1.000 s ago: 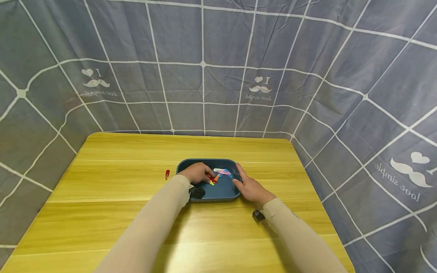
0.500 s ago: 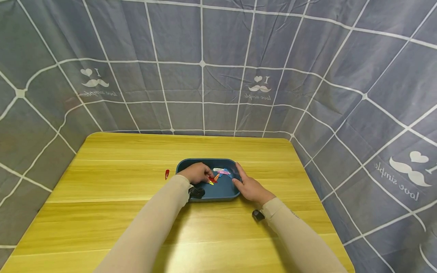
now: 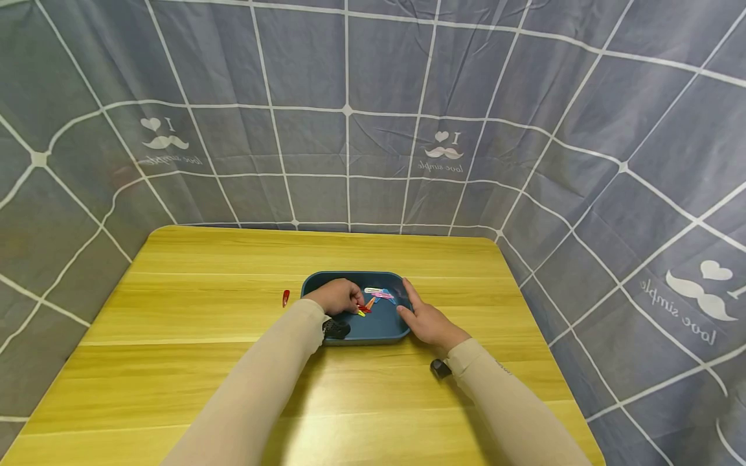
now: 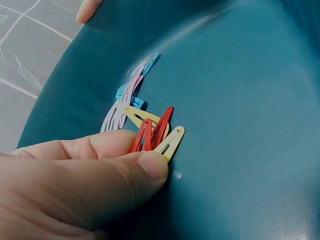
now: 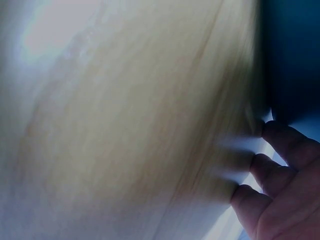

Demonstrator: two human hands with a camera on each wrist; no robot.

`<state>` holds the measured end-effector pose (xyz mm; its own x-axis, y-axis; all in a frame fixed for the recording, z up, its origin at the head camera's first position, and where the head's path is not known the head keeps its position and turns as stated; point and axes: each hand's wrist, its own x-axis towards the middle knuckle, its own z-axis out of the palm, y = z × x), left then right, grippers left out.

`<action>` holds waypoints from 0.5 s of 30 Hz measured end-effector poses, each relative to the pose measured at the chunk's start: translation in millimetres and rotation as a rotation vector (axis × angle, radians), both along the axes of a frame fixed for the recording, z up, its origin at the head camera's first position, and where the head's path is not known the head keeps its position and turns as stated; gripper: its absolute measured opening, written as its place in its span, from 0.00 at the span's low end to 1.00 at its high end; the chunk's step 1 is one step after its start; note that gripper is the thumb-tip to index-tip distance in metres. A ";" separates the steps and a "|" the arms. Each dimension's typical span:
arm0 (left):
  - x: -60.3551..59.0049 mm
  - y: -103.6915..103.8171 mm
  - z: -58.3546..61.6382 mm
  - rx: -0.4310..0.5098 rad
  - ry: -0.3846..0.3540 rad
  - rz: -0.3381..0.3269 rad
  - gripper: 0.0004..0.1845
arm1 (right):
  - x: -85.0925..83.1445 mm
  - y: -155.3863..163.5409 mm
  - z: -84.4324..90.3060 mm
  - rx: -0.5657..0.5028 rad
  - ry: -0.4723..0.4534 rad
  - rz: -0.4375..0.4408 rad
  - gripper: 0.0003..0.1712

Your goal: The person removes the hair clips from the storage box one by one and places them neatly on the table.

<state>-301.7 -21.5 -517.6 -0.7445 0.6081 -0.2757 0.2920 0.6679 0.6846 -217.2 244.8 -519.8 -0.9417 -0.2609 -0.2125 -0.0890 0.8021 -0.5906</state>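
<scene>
- The left hand (image 4: 82, 185) pinches narrowly, thumb against finger, on slim red snap hair clips (image 4: 161, 127) and a pale yellow snap hair clip (image 4: 175, 137); their near ends hide behind the thumb – exactly how many are gripped I cannot tell;
- these sit inside the dark blue, round-cornered tray (image 3: 381, 330), near overlapping pink and blue clips (image 4: 127, 97), hard to separate;
- the right hand (image 3: 430, 323) holds the tray's right end, thumb over the rim, fingers outside; its wrist view is blurred, partly cut off.
</scene>
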 end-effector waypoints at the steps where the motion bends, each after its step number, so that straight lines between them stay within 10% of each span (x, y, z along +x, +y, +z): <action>1: 0.0 0.3 0.2 -0.001 0.000 -0.003 0.05 | 0.0 -0.1 0.3 -0.002 0.000 -0.001 0.44; 15: 0.4 -0.2 -0.3 0.000 0.000 -0.008 0.07 | -0.5 0.1 0.1 0.003 -0.006 -0.004 0.44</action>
<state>-301.3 -21.6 -517.8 -0.7394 0.6142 -0.2757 0.2976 0.6656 0.6844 -217.8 244.9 -519.7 -0.9416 -0.2562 -0.2187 -0.0821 0.8043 -0.5885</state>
